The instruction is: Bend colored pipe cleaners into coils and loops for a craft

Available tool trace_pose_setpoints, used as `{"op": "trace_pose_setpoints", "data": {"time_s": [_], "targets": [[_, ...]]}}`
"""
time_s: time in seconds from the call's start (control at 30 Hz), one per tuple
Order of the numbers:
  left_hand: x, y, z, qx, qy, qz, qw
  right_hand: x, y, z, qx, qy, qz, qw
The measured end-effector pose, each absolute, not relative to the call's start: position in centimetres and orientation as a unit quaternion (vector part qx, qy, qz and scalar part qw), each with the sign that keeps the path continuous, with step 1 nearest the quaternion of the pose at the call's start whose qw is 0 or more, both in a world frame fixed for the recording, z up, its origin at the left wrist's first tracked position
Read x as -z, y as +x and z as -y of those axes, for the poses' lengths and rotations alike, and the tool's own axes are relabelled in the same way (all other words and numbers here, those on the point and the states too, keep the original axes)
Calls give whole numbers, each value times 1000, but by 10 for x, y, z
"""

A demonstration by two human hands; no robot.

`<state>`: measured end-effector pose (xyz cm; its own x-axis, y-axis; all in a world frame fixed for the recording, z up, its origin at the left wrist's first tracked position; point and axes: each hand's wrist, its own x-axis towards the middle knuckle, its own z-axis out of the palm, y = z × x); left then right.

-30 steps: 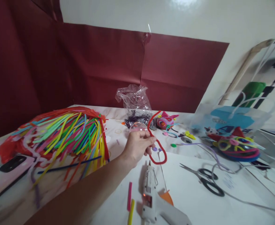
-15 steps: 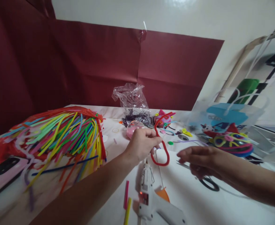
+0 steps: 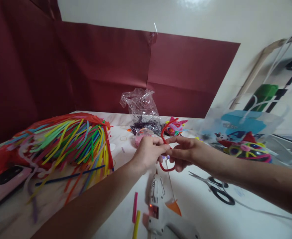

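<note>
Above the middle of the white table, my left hand point(image 3: 147, 153) pinches a bent red pipe cleaner point(image 3: 164, 132). My right hand point(image 3: 184, 153) meets it from the right, fingers closed on the same red pipe cleaner where its lower loop hangs under both hands. A small clear pink ball point(image 3: 143, 134) lies just behind my left hand. A white glue gun point(image 3: 158, 207) lies on the table just below the hands, nozzle pointing up toward them.
A big heap of coloured pipe cleaners point(image 3: 68, 142) fills the left. Black scissors point(image 3: 217, 191) lie right of the hands. A plastic bag point(image 3: 142, 111), a pink craft figure point(image 3: 174, 127), a printed bag point(image 3: 238, 127) and a phone point(image 3: 8, 176) are around. Loose sticks point(image 3: 135, 212) lie near the front.
My right hand came in from the right and closed on the red pipe cleaner beside my left hand. The pipe cleaner stayed in my left hand throughout.
</note>
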<state>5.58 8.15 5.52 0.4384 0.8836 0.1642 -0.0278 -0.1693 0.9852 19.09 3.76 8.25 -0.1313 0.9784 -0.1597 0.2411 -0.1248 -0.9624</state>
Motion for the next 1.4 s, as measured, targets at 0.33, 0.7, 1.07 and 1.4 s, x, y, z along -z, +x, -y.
{"op": "trace_pose_setpoints", "data": {"time_s": [0.33,0.7,1.07,1.4], "targets": [[-62,57,-73,-403,616,-299,608,-93,206,-42,-509,-533,565,370],[-61,57,-74,-450,567,-327,607,-90,207,-40,-514,-549,564,340],[-55,60,-77,-475,577,-323,581,-82,200,-44,-511,-555,578,312],[-58,57,-75,-472,585,-325,574,-75,194,-53,-489,-549,604,308]]}}
